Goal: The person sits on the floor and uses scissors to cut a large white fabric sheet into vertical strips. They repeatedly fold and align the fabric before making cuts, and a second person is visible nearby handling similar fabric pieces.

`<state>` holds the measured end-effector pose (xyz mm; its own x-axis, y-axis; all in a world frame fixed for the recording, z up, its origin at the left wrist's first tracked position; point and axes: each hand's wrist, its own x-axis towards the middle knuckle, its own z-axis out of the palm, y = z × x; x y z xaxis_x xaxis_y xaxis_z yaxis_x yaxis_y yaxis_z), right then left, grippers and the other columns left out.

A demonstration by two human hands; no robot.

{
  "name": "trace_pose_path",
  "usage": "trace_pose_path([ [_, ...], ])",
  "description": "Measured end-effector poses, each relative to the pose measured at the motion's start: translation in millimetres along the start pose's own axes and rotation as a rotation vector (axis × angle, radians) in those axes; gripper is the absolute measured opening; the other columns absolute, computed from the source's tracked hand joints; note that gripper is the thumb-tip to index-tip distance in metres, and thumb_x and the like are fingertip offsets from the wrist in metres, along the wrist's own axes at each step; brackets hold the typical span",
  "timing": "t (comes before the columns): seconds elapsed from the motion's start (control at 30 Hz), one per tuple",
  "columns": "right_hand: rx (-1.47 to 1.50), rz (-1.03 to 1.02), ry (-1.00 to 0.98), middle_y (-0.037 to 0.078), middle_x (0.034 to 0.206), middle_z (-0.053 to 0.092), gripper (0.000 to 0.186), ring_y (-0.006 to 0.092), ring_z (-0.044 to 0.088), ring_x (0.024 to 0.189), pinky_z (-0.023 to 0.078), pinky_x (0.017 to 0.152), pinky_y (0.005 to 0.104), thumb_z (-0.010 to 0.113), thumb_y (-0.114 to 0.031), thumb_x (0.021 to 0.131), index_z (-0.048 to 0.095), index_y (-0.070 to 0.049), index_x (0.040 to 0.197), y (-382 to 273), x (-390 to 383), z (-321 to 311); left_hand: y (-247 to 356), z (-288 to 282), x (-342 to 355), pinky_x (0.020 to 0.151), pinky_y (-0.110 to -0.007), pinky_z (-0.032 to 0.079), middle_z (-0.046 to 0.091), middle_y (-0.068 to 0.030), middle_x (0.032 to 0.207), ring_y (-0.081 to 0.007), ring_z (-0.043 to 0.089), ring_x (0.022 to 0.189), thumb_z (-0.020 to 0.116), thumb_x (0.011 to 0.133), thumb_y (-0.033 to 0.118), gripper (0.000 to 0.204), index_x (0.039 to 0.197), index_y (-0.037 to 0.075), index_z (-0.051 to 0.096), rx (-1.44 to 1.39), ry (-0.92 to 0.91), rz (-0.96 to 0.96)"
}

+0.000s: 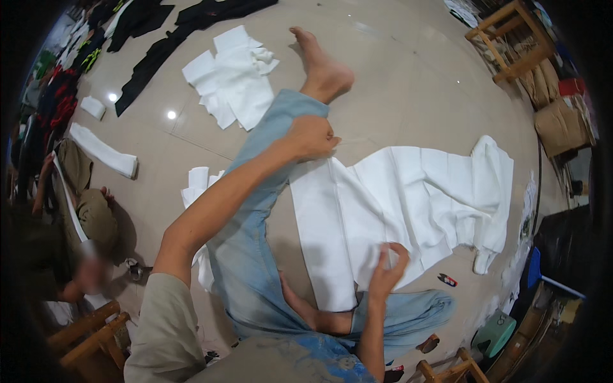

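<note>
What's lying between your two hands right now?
In the head view, only the white cloth spans the stretch between the left hand, at its upper left corner, and the right hand, pinching its near edge. Nothing else rests there.

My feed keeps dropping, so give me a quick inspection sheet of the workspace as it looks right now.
Surface: glossy beige tiled floor.
Job's things: large white pleated cloth spread flat on the floor.
Clutter: white cloth pile, black fabric, folded white strip.
Grips: left hand pinches the cloth's far edge; right hand pinches the near edge.
Cables: nothing seen.
Surroundings: wooden chair, green stool, another person seated left.
</note>
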<state>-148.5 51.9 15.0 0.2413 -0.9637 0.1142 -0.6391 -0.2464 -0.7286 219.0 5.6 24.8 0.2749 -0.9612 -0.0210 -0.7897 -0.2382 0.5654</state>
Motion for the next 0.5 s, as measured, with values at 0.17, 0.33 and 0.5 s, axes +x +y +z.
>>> trace_pose_path([
  [0.17, -0.149, -0.339, -0.116, 0.013, 0.096, 0.062, 0.032, 0.031, 0.057, 0.093, 0.039, 0.082, 0.0391, 0.075, -0.024, 0.085, 0.06, -0.002, 0.102, -79, 38, 88, 6, -4, 11, 0.06, -0.046, 0.044, 0.058, -0.0187, 0.058, -0.0373, 0.057, 0.059, 0.067, 0.078, 0.035, 0.036, 0.057, 0.006, 0.065, 0.034, -0.05, -0.086],
  [0.33, -0.12, -0.302, -0.163, 0.01, 0.081, 0.065, 0.014, 0.0267, 0.059, 0.074, 0.039, 0.074, 0.0389, 0.066, -0.016, 0.092, 0.059, -0.004, 0.093, -56, 55, 127, -5, 3, 18, 0.062, -0.046, 0.047, 0.06, -0.019, 0.06, -0.0372, 0.06, 0.062, 0.064, 0.078, 0.026, 0.029, 0.059, 0.004, 0.066, 0.037, 0.057, -0.034],
  [0.5, -0.112, -0.347, -0.214, 0.012, 0.07, 0.063, 0.011, 0.0282, 0.055, 0.063, 0.04, 0.062, 0.0407, 0.065, -0.011, 0.092, 0.059, -0.002, 0.087, -47, 19, 109, -50, -12, 42, 0.061, -0.045, 0.049, 0.063, -0.0201, 0.064, -0.036, 0.062, 0.06, 0.06, 0.08, 0.021, 0.026, 0.065, 0.002, 0.068, 0.139, 0.367, 0.035],
])
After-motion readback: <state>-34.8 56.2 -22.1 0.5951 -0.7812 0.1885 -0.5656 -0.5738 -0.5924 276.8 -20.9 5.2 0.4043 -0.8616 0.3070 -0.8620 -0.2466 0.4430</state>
